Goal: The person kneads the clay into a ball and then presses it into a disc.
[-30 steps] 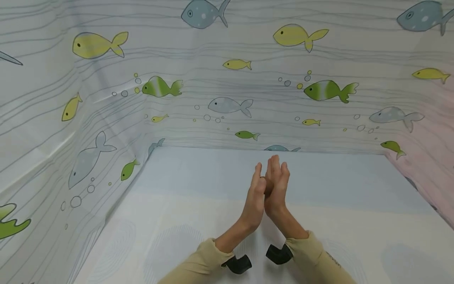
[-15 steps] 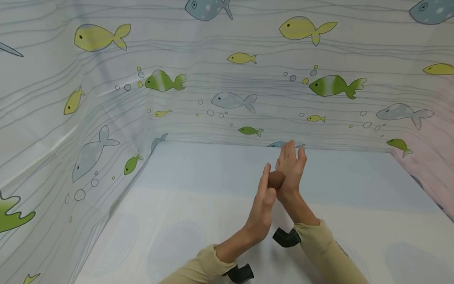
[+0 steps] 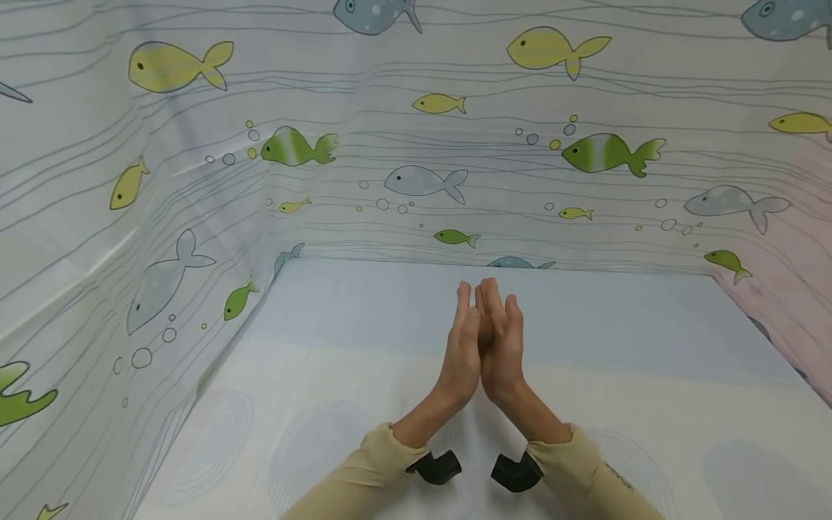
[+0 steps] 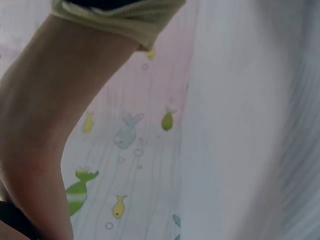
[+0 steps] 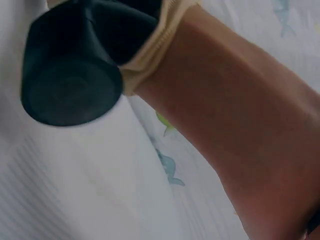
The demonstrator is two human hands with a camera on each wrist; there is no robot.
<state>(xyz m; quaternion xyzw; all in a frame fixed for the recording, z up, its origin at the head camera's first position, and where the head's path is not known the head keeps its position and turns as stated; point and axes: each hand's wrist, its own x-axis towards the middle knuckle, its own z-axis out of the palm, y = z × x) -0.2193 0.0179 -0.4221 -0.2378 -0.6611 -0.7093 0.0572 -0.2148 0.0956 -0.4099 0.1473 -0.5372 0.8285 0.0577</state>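
Note:
In the head view, both hands stand palm to palm above the table, fingertips pointing away from me. Between the palms sits a brown ball (image 3: pixel 485 336), smooth and mostly hidden; its material is hard to tell. The left hand (image 3: pixel 460 361) presses it from one side with straight fingers. From the other side the right hand (image 3: pixel 505 354) presses too, its fingers extended. Neither hand curls round the ball. The left wrist view shows a bare wrist (image 4: pixel 45 115) and a sleeve cuff; the right wrist view has another wrist (image 5: pixel 235 105). The ball appears in neither wrist view.
A white and pale blue table surface (image 3: pixel 364 310) lies under the hands. Behind it and at the left hangs a fish-print sheet (image 3: pixel 364 137), turning pink at the right. Black wrist cameras (image 3: pixel 439 468) sit at both beige cuffs.
Half a second ago the right hand reached further forward, exposing more of the ball. It has since slid back toward me, level with the left hand, and both have shifted left.

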